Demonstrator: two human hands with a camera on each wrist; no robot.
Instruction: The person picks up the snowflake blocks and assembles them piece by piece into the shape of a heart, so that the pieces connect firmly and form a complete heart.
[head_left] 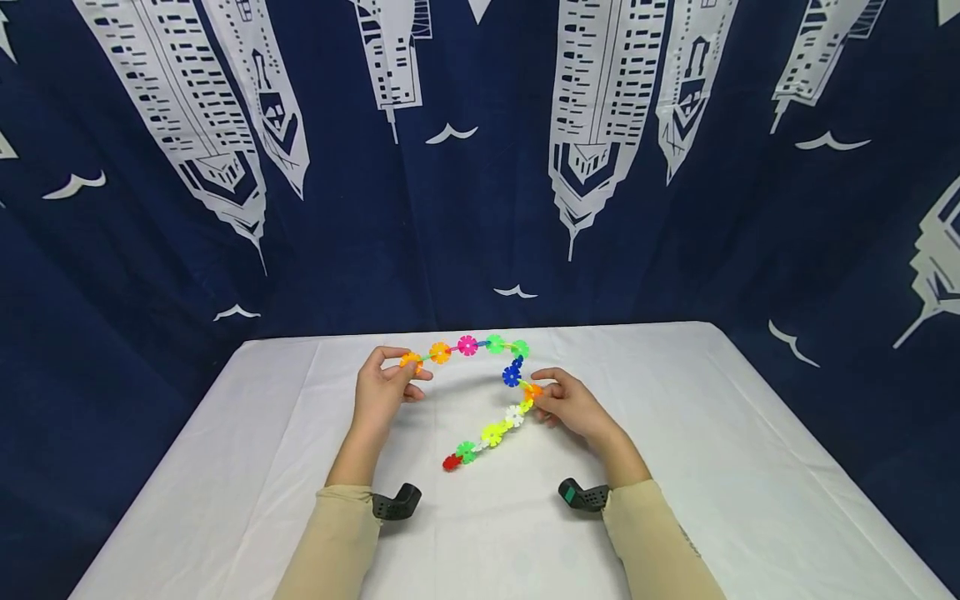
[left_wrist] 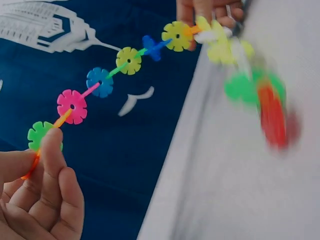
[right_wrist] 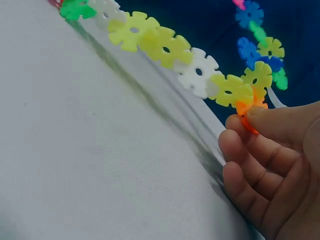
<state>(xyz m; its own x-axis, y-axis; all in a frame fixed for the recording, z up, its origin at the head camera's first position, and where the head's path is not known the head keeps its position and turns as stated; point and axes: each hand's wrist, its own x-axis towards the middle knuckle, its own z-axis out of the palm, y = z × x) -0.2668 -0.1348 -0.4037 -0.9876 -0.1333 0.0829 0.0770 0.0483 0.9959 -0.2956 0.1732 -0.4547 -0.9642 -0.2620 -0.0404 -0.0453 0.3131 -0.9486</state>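
A chain of notched plastic snowflake discs, linked edge to edge in many colours, hangs between both hands. My left hand [head_left: 378, 392] pinches an orange disc [head_left: 412, 361] at one end, between thumb and fingers. From there the chain runs past a pink disc [head_left: 467, 345] and a dark blue disc [head_left: 512, 377]. My right hand [head_left: 573, 404] pinches another orange disc [right_wrist: 244, 108] partway along. Beyond that grip the loose part slants toward the near left, with a white disc [right_wrist: 198, 72], a green disc [head_left: 467, 452] and a red disc [head_left: 452, 462] at its tip, blurred in the left wrist view.
A white cloth [head_left: 315, 533] covers the table under the hands. Behind its far edge hangs a dark blue curtain [head_left: 465, 225] printed with white buildings and birds. Black wrist devices sit at the left cuff [head_left: 397, 503] and the right cuff [head_left: 583, 496].
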